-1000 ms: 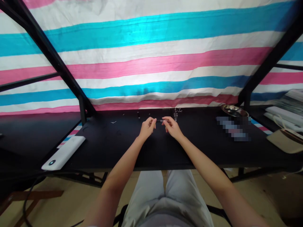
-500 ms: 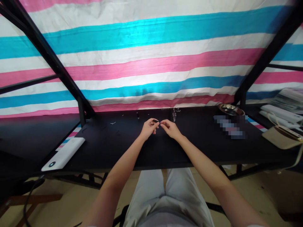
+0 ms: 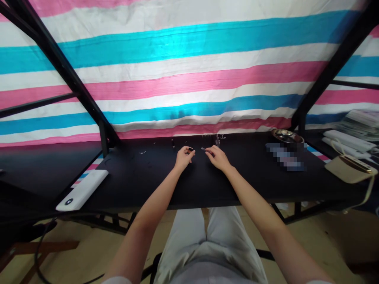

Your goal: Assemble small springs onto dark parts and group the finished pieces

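Observation:
Both my hands are over the middle of the black table point(image 3: 142, 179). My left hand point(image 3: 184, 158) is closed on a small dark piece point(image 3: 191, 149), too small to name. In my right hand point(image 3: 218, 158), thumb and finger pinch a small greyish piece point(image 3: 203, 148) whose tip points left. A gap separates the two pieces. Beyond my right hand stand several small clear pieces point(image 3: 218, 140) in a row. A small dark piece with a pale end point(image 3: 173, 143) lies behind my left hand.
At the left edge lies a white power bank-like block point(image 3: 84, 190). On the right are a shiny metal bowl point(image 3: 288, 136), a blurred-out item point(image 3: 286, 157), and a beige pouch point(image 3: 351, 169) with a strap. White scraps point(image 3: 142, 152) lie left. Striped sheeting point(image 3: 189, 71) hangs behind.
My hands have moved apart; my right hand went right with the small greyish piece, which now shows at its fingertips. The left hand keeps its dark piece. The view shifted slightly.

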Tool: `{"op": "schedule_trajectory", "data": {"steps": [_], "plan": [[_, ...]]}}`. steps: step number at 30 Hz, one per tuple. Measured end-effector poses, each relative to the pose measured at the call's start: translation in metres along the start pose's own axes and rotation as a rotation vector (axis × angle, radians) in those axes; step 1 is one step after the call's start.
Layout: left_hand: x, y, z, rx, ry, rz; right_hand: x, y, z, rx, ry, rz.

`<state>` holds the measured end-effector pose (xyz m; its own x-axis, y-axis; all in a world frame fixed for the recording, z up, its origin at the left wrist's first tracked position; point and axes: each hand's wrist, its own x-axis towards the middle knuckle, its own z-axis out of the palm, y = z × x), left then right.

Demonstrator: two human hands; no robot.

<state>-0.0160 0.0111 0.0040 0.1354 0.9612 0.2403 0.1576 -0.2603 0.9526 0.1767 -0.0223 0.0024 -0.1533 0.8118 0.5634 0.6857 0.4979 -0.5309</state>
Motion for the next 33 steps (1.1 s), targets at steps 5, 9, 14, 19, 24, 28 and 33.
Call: {"op": "schedule_trajectory", "data": {"steps": [5, 9, 14, 19, 24, 28, 33], "plan": [[0.003, 0.007, 0.014, 0.222, -0.151, 0.012, 0.004, 0.017, -0.01, 0.092, 0.08, 0.059], [0.011, 0.018, 0.035, 0.362, -0.26, -0.003, 0.005, 0.034, -0.019, 0.086, 0.049, 0.175], [0.024, 0.024, 0.062, 0.541, -0.257, -0.075, 0.004, 0.044, -0.023, -0.082, -0.007, 0.33], [0.031, 0.025, 0.08, 0.648, -0.157, -0.095, 0.004, 0.044, -0.023, -0.186, -0.038, 0.457], [0.033, 0.019, 0.089, 0.754, -0.124, -0.108, 0.003, 0.041, -0.023, -0.24, -0.054, 0.531], [0.032, 0.016, 0.092, 0.795, -0.125, -0.104, 0.003, 0.039, -0.023, -0.244, -0.067, 0.555], [0.031, 0.017, 0.092, 0.8, -0.123, -0.13, 0.004, 0.038, -0.021, -0.283, -0.097, 0.585]]}}
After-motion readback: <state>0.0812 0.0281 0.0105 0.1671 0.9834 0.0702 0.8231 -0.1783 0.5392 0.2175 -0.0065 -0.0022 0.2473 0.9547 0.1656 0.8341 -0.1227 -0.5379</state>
